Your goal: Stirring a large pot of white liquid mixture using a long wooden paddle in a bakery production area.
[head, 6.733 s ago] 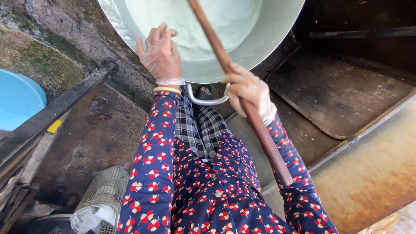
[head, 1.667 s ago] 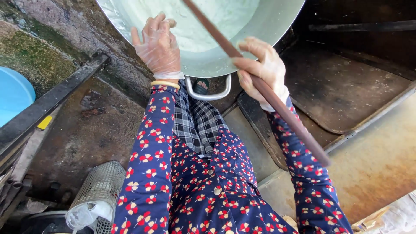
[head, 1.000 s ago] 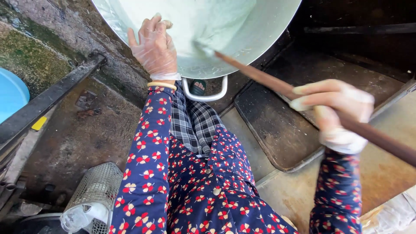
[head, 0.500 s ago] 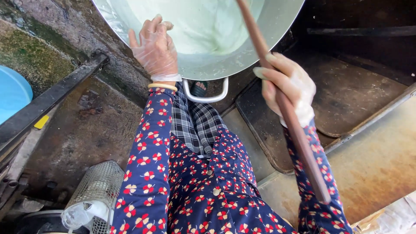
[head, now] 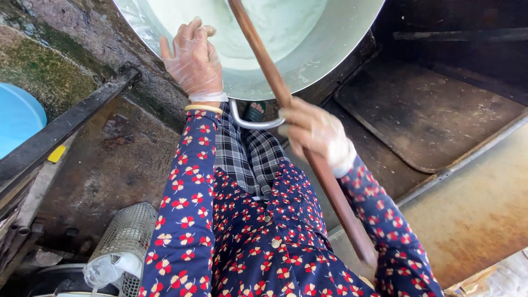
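While a large metal basin [head: 330, 49] is filling the 12 o'clock edge of the view, a person in a navy floral top is leaning over it, pale white liquid [head: 275, 27] lying inside. Rusty metal trays [head: 429, 110] are sitting at 2 o'clock, and a blue tub [head: 19, 115] is showing at 9 o'clock. A long wooden stick [head: 264, 66] is slanting from the liquid at 12 o'clock down toward 5 o'clock, crossing the basin's rim. The gloved right hand [head: 316, 135] is gripping that stick, fingers closed around it just below the rim. The gloved left hand [head: 192, 60] is resting open and flat on the basin's rim at 11 o'clock, a yellow bangle at its wrist. A wire mesh cage [head: 124, 242] is sitting at 7 o'clock.
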